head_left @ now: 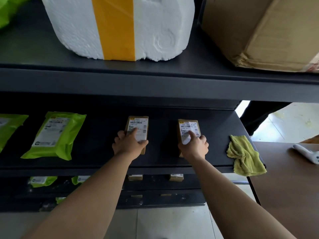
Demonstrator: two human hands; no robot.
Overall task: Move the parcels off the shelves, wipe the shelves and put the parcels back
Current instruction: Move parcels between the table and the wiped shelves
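Now the left parcel (138,125) and the right parcel (189,125), 2 small brown boxes, lie side by side on the middle shelf (103,159), long axes running front to back, in line with our forearms. Our left hand (126,144) clasps the left parcel's near end, forefinger along its label; our right hand (194,146) grips the right parcel likewise. Each box extends away from its hand, so we judge a straight pull toward us would clear it. A green cloth (245,157) drapes the shelf's right end.
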